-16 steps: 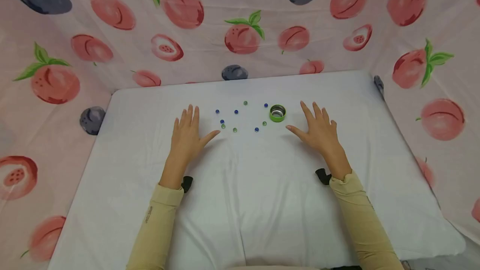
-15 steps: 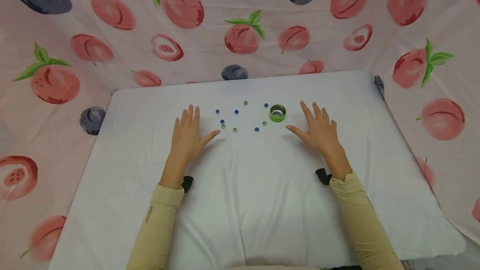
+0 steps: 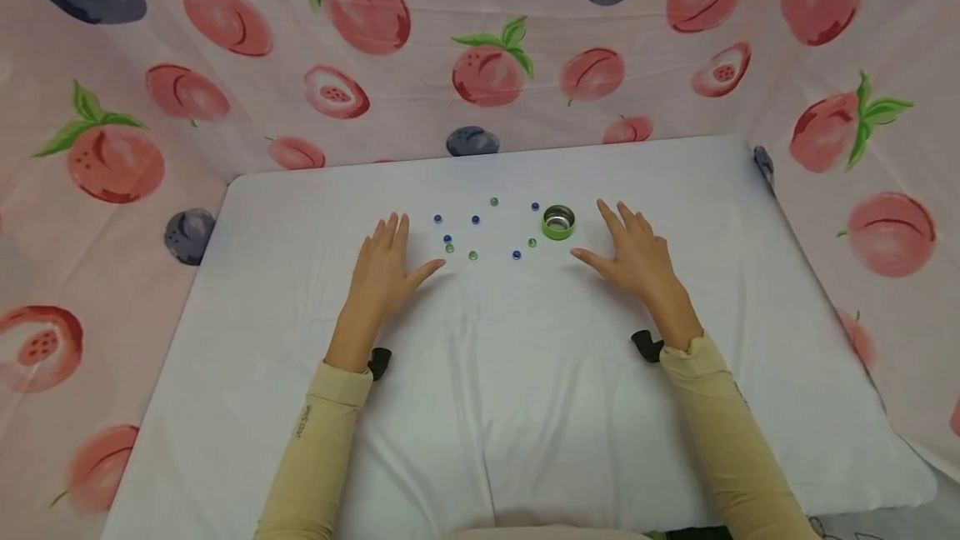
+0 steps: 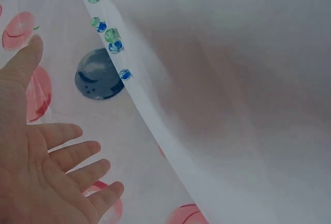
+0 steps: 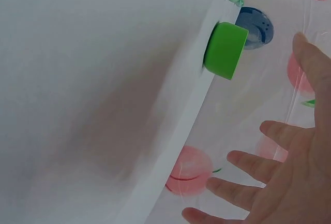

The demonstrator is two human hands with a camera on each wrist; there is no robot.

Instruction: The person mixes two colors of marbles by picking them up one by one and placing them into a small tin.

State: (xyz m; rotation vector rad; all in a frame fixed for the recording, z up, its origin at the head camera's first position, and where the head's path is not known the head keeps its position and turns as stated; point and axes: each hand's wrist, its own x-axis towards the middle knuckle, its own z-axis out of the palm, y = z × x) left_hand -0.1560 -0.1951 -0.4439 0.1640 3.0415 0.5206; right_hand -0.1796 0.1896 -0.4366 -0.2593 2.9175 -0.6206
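Note:
Several small glass marbles, some blue [image 3: 476,220] and some green [image 3: 473,256], lie scattered on the white cloth between the two hands. At their right stands a small round bowl [image 3: 558,233] with a bright green outside and a metal inside. My left hand [image 3: 379,277] hovers left of the marbles, palm down, thumb spread toward them, holding nothing. My right hand [image 3: 636,258] hovers just right of the bowl, its thumb out to the left and nothing held. In the right wrist view the green bowl [image 5: 226,50] shows from the side, apart from the fingers.
A white cloth [image 3: 525,407] covers the tabletop. Fruit-print fabric [image 3: 420,98] hangs behind it and along both sides. A black wrist device [image 3: 381,363] sits at the left cuff, and another black device [image 3: 647,346] at the right cuff.
The head view has shifted slightly. My left hand has moved a little to the right and its fingers have drawn closer together. The right hand's fingers have shifted slightly left. Marbles and bowl stay put.

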